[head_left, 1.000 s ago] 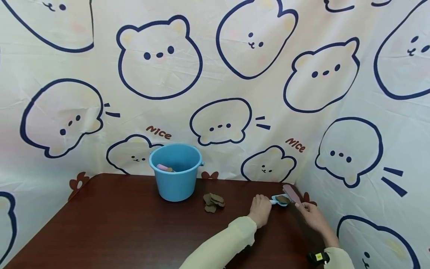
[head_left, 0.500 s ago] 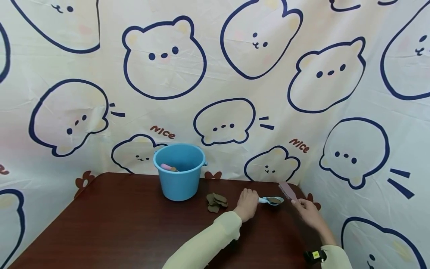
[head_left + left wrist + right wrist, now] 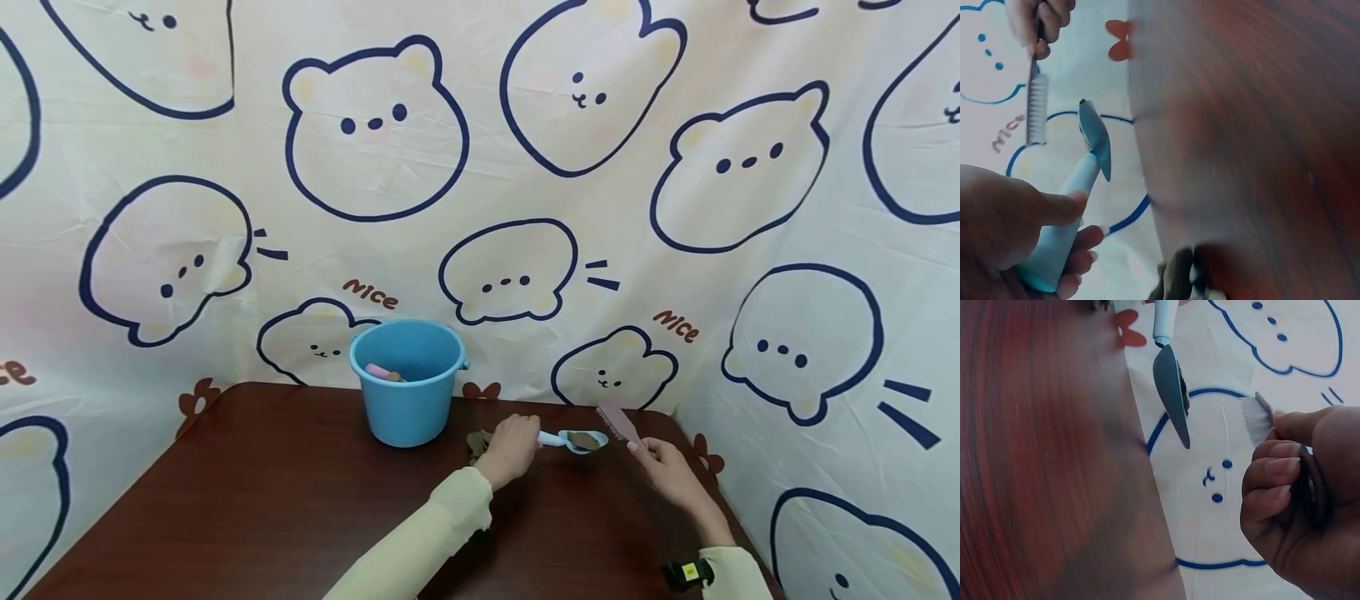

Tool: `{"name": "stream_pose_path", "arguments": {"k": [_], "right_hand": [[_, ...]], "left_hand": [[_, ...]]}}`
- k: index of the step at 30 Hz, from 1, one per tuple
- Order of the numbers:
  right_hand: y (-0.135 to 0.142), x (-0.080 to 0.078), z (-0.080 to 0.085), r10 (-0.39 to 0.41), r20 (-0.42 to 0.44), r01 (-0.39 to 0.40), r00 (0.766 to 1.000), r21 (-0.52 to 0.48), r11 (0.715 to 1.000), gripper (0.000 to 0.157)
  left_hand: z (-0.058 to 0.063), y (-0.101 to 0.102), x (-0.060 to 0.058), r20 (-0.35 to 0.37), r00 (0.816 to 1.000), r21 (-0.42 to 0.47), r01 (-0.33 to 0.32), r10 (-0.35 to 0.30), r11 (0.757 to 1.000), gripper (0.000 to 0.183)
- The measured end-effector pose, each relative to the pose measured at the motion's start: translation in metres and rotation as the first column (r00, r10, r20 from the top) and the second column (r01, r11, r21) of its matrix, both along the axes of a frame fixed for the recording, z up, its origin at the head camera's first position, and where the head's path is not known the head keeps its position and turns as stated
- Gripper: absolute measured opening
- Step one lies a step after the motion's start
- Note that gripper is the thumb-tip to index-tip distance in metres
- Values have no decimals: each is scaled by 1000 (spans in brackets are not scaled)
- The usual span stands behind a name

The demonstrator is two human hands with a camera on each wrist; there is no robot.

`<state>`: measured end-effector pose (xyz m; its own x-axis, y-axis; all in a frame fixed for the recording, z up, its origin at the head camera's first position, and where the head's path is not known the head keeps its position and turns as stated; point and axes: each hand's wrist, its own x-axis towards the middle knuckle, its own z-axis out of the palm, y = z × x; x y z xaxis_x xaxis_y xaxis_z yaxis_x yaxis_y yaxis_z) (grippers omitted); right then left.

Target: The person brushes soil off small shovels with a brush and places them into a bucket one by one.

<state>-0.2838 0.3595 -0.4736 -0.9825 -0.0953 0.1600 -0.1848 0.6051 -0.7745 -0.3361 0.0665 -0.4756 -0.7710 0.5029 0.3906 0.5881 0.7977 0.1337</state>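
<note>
My left hand (image 3: 512, 450) grips the white-and-blue handle of a small toy shovel (image 3: 552, 439). On its light-blue blade lies brown, leaf-like material (image 3: 582, 442). In the left wrist view the shovel's blade (image 3: 1094, 128) shows side-on, raised above the tabletop. To its right, my right hand (image 3: 672, 477) holds a pink brush (image 3: 617, 419) by the handle. Its pale bristles (image 3: 1255, 420) face the shovel in the right wrist view, with a gap between them. A pile of brown-green leaf-like pieces (image 3: 477, 444) lies on the table, partly hidden behind my left hand.
A light-blue bucket (image 3: 412, 408) stands at the back of the dark wooden table (image 3: 285, 500), left of the pile. A pink-and-tan object (image 3: 381, 372) shows inside it. A cartoon-printed curtain (image 3: 360, 167) surrounds the table's back and sides.
My left hand has carried the loaded shovel leftward from the right back corner toward the pile. The brush has come away from the shovel and shifted left. The head view has turned slightly left.
</note>
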Motion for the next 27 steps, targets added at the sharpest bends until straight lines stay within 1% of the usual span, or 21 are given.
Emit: {"name": "stream_pose_path", "arguments": {"k": [5,10,15,19,23,27], "right_hand": [[-19,-3,0,38,-13,-39,999,-14,999,43],[-38,-4,1,67,-4,-67,998,-28,997,42],[-56,-5,0,97,8,-97,995,-25,995,38],[-70,-7,-1,130,-8,-130,992,-22,991,37],[-85,-9,-2,127,-50,-130,991,-45,991,35],[-102,-10,-4,104,-78,-109,992,-71,991,32]], "left_hand": [[7,-24,2,44,999,0,6,-6,1000,19],[11,-46,5,76,997,1,26,-26,1000,17],[12,-66,10,53,998,12,27,-28,1000,18],[14,-80,13,46,999,25,24,-25,999,19],[16,-93,13,60,998,54,18,-21,998,16],[15,-104,12,73,997,112,8,-16,994,11]]}}
